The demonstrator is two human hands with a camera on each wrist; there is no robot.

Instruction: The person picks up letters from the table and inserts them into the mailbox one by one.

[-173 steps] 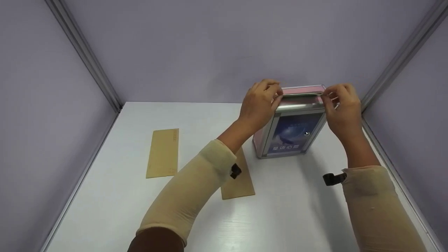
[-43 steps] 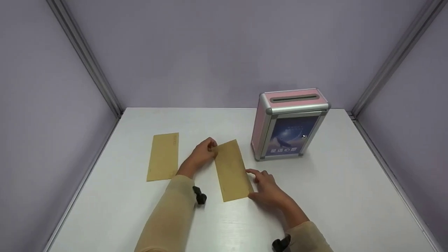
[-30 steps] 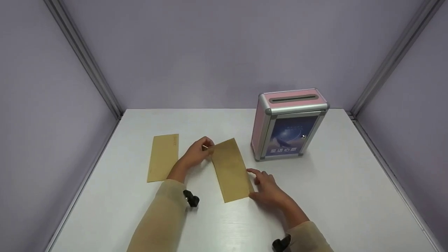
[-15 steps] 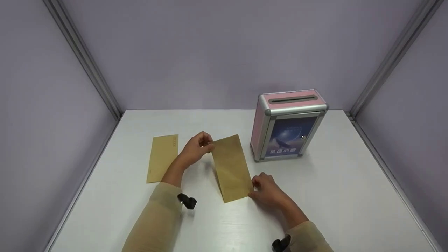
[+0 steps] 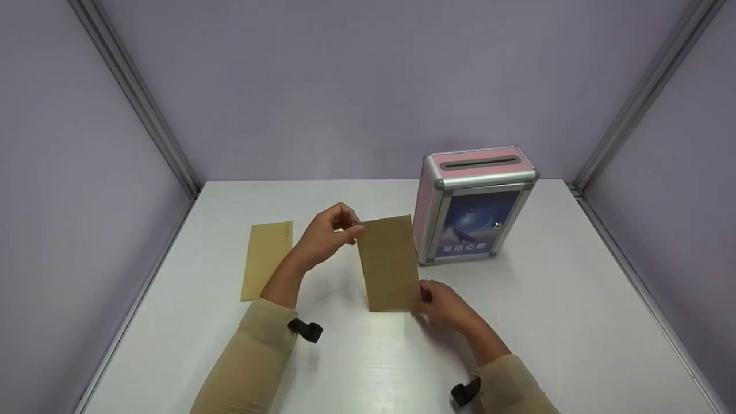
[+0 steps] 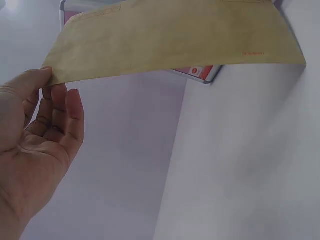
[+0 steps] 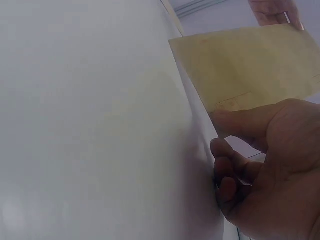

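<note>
A brown envelope (image 5: pixel 390 263) hangs lifted off the white table (image 5: pixel 546 322), held at both ends. My left hand (image 5: pixel 333 233) pinches its far left corner, and my right hand (image 5: pixel 440 302) pinches its near right corner. The left wrist view shows the envelope (image 6: pixel 175 42) from below with my left hand (image 6: pixel 42 130) at its edge. In the right wrist view my right hand (image 7: pixel 260 165) grips the envelope (image 7: pixel 250 65). A pink metal-framed box (image 5: pixel 474 201) with a slot (image 5: pixel 480 164) on top stands just right of the envelope.
A second brown envelope (image 5: pixel 265 259) lies flat on the table to the left. Lilac walls with metal corner posts (image 5: pixel 132 92) enclose the table on three sides.
Both hands left the box top, came down to the middle envelope and took hold of it. In the last second they lifted it off the table and tilted it up toward the box.
</note>
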